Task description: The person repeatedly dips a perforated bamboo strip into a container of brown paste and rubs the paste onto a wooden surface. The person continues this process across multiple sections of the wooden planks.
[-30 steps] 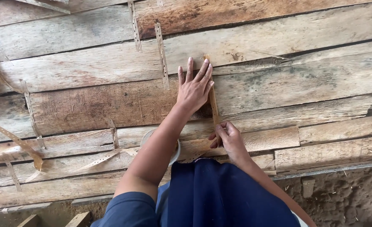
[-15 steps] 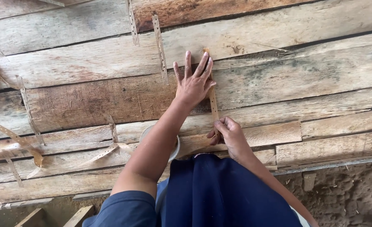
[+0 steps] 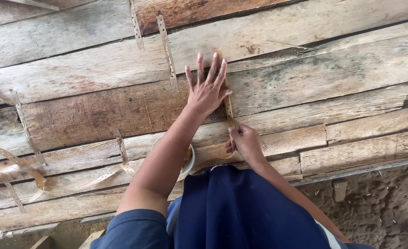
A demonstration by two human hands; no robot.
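Splayed left hand (image 3: 207,90) flat on strip (image 3: 228,107)

Left hand (image 3: 207,90) flat, palm down, fingers (image 3: 200,64) spread wide and pointing away from the body, thumb angled out to the right. Left forearm bare, stretched forward and slightly rightward from a dark blue short sleeve low in the view. Right hand (image 3: 244,140) closer to the body, curled into a loose fist, knuckles up, fingertips pinched together. Right forearm bare, running back and down to the right edge.
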